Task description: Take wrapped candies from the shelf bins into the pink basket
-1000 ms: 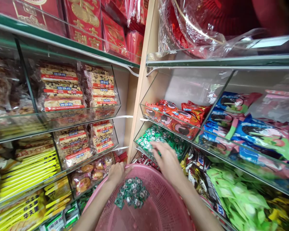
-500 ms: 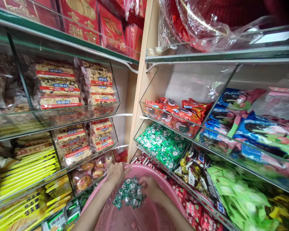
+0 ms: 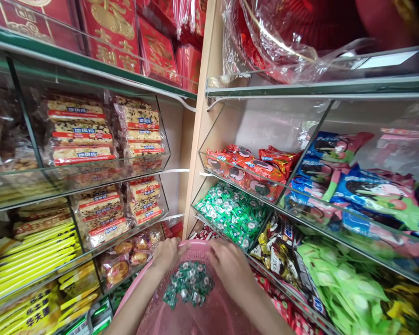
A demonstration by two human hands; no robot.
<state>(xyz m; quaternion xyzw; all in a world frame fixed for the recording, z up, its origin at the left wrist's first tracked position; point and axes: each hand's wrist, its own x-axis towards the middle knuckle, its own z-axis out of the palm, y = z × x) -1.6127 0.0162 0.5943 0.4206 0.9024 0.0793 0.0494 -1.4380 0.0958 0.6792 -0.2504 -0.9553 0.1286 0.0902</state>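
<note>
gripping far rim of pink basket (image 3: 195, 247) with left hand (image 3: 166, 256), poising right hand (image 3: 231, 267) palm-down with blurred, bent fingers at rim's right, cannot tell whether closed, with green-wrapped candies (image 3: 189, 284) heaped inside.

The plastic basket (image 3: 197, 253) is showing pink with a perforated mesh pattern, the wrapped candies (image 3: 188, 284) inside it are displaying mottled green and white, the sachima bars (image 3: 80, 131) are presenting black-flecked cream with red bands, and the boxes (image 3: 111, 32) are bearing gold characters on red.
</note>
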